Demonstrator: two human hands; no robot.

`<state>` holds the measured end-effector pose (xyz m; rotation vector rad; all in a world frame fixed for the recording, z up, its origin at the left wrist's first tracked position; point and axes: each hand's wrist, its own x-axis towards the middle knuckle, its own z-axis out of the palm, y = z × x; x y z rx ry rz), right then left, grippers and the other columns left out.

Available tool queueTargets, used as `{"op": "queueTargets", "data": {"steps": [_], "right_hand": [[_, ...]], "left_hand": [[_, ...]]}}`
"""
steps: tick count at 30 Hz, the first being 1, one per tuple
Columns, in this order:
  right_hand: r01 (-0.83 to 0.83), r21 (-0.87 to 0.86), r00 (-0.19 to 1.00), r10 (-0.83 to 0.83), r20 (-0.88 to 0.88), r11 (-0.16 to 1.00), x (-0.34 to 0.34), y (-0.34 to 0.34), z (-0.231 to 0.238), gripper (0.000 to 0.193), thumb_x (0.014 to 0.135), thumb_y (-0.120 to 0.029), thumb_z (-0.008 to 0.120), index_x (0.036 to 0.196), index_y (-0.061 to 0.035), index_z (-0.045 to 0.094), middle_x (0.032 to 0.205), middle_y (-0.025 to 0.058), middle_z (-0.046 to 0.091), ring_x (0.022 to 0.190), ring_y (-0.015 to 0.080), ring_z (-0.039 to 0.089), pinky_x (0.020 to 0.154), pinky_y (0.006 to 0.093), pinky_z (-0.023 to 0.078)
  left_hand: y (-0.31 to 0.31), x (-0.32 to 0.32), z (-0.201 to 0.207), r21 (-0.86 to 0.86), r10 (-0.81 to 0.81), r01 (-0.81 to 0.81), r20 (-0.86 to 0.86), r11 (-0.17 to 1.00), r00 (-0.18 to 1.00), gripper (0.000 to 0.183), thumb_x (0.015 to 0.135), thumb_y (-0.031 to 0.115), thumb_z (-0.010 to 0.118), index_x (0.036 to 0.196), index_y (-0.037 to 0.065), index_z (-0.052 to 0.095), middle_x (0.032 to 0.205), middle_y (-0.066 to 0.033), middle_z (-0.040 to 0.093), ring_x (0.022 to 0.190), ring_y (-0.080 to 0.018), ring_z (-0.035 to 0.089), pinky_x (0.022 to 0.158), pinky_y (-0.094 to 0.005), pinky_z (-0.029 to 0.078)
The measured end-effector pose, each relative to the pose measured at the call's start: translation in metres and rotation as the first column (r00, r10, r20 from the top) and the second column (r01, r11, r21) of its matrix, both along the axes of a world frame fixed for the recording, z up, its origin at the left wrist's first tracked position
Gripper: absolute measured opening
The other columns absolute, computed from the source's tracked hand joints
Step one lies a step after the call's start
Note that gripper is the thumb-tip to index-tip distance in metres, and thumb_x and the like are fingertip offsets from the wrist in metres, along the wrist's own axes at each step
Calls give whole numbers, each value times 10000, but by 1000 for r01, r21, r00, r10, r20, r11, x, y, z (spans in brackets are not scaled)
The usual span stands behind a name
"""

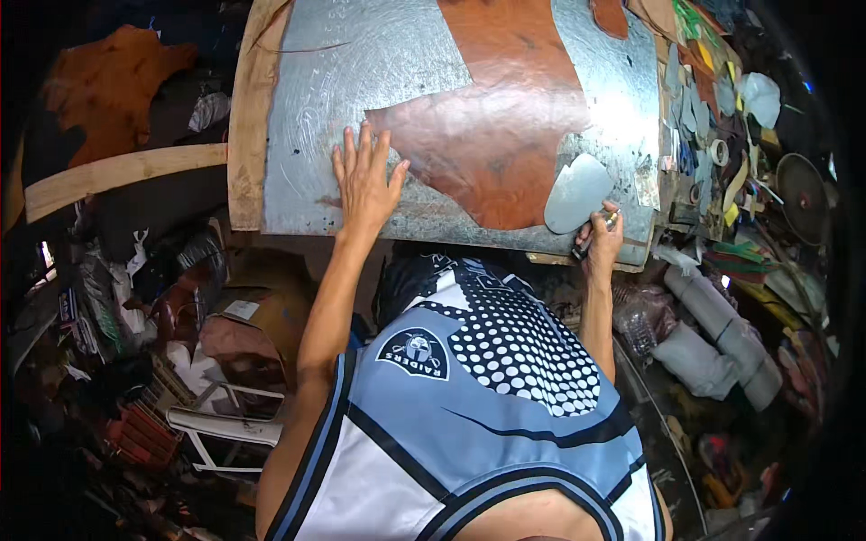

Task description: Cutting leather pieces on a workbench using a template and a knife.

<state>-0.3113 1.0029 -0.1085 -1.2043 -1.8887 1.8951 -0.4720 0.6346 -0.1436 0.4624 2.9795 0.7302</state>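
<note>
A large piece of brown leather (pixel 492 144) lies on the metal-topped table (pixel 311 135). My left hand (pixel 368 176) is open, its fingers spread flat by the leather's left corner. Along the leather's lower right edge sits a flat grey rounded template (pixel 579 191) with a small notch at its top. My right hand (pixel 603 239) is closed round a small dark tool (pixel 579 251) with a yellowish end, just below the template. Fingers cover most of that tool, so its kind cannot be made out.
A small brown leather scrap (pixel 610 16) lies at the table's far right. Grey templates, scraps and a tape roll (pixel 719 151) crowd the right side. Another brown hide (pixel 113 86) hangs at far left above a wooden plank (pixel 126 180). A white chair (pixel 225 424) stands at lower left.
</note>
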Motion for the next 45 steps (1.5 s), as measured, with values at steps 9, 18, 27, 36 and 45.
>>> {"op": "queueTargets", "data": {"steps": [9,18,27,36,45], "right_hand": [[-129,105,970,104,220,986,-7,-54,19,310,930,-101,577,1208,-25,463,813,53,583,623,114,596,488,232,452],[-131,112,961,98,259,985,-7,-76,34,262,931,-109,559,1176,-51,489,744,30,551,533,103,529,450,234,428],[-13,-276,990,51,130,961,10,-65,13,222,876,-58,598,1053,-91,469,594,19,469,433,132,472,381,285,408],[26,-191,968,23,251,981,50,-68,35,148,863,-79,625,979,-52,537,636,21,531,445,114,518,388,253,409],[113,-12,982,-110,152,994,52,-7,56,169,896,-77,652,1027,-47,550,707,21,569,521,100,538,444,236,442]], "left_hand": [[22,-7,7,895,63,-295,291,334,955,623,964,139,599,1493,0,301,1509,-220,377,1347,-312,431,1087,-433,378],[51,11,-29,756,-167,-578,641,308,749,610,951,99,592,1465,-11,283,1036,-78,632,865,-137,621,714,-309,539],[45,2,-26,734,-216,-583,668,349,712,493,941,-30,506,1411,26,365,1123,-98,630,924,-160,647,728,-294,579],[63,-19,2,664,-219,-510,701,546,678,491,898,-49,568,1367,-71,425,1206,-132,598,969,-152,589,813,-266,492],[58,-33,31,334,135,-503,713,797,688,604,869,78,697,1401,-2,422,1079,-173,644,940,-221,648,764,-310,524]]}}
